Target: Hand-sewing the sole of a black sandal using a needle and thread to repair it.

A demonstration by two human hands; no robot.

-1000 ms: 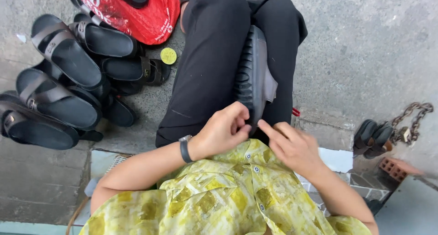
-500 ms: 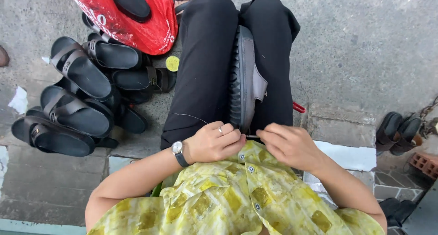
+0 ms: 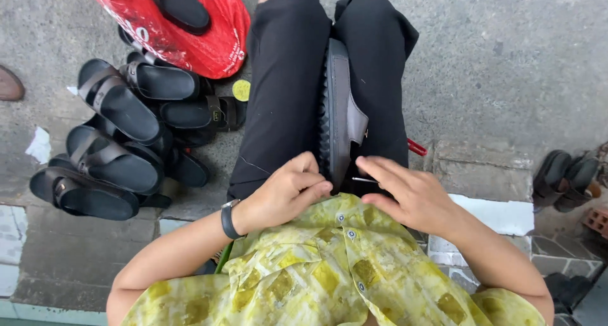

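A black sandal stands on its edge between my knees, clamped by my black trouser legs, sole side to the left. My left hand presses against the near end of its sole, fingers curled. My right hand rests at the sandal's near right side and pinches a thin metal needle between thumb and fingers. A thin thread runs across my left thigh. A dark watch sits on my left wrist.
A pile of black sandals lies on the concrete at left. A red bag with a sandal on it is above them. More dark footwear sits at the right edge. A small yellow disc lies by my thigh.
The view has shifted slightly. My left hand has moved from beside the right hand onto the sandal's sole edge, and my right hand has pulled a little apart with the needle.
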